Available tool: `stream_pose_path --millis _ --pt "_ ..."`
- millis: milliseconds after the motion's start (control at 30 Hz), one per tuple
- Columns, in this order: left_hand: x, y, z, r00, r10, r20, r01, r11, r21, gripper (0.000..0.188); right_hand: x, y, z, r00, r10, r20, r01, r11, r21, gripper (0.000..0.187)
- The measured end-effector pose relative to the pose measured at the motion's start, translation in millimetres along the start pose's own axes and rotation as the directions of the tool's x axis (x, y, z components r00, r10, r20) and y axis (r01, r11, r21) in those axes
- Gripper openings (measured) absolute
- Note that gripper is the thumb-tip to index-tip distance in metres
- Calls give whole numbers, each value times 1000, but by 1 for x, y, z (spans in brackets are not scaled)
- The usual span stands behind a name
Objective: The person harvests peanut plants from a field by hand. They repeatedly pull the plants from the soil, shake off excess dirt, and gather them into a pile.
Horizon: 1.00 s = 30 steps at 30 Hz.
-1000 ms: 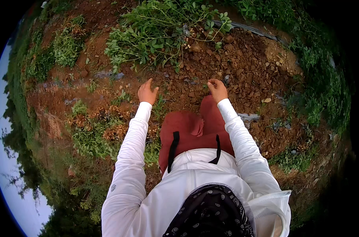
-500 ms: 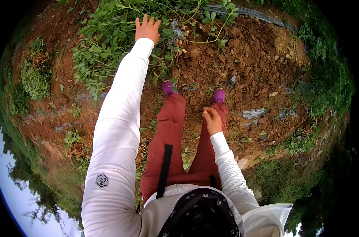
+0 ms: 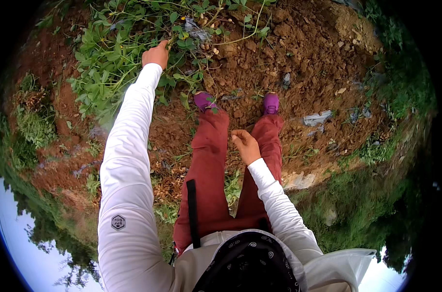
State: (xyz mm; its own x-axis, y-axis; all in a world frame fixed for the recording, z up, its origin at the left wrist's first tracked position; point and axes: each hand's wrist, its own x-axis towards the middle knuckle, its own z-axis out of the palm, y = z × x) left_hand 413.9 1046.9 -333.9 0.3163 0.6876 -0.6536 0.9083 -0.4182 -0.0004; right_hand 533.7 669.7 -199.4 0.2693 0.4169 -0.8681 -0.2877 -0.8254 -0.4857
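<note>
The left grip (image 3: 156,54) is at the plants (image 3: 102,56), the right grip (image 3: 246,146) half-curled; whether either clamps, I cannot tell. Rightward, soil (image 3: 299,56) looks already turned; plants remain.

The left arm (image 3: 128,155) is outstretched behind the fingers (image 3: 162,45) of the left hand (image 3: 155,55), their closure unclear; the right arm (image 3: 284,204) is bent, the right hand (image 3: 247,148) loosely curled, thumb (image 3: 237,140) beside fingers.

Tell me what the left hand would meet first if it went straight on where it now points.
The left hand would probably meet green leaves just beyond its fingers, though depth is unclear.
</note>
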Motion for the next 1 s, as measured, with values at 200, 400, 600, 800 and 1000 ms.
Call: stream_pose_path --millis 200,400,600,800,1000 --pt "-108 35 -39 993 -108 -36 86 916 -392 31 27 -135 -26 738 -673 -48 349 442 -826 46" --pt "-187 59 -90 942 27 -335 -147 929 -339 26 72 -266 -10 542 -739 401 486 -114 -867 67" --pt "-188 35 -56 948 -132 -289 -11 897 -443 28 138 -250 -22 933 -87 349 305 -320 -897 48" --pt "-142 48 -54 954 275 -117 -249 948 197 35 146 -159 2 945 -115 306 322 157 -934 29" --pt "-49 169 -73 604 780 -167 -641 599 479 34 125 -80 29 933 -285 220 320 380 -868 32"
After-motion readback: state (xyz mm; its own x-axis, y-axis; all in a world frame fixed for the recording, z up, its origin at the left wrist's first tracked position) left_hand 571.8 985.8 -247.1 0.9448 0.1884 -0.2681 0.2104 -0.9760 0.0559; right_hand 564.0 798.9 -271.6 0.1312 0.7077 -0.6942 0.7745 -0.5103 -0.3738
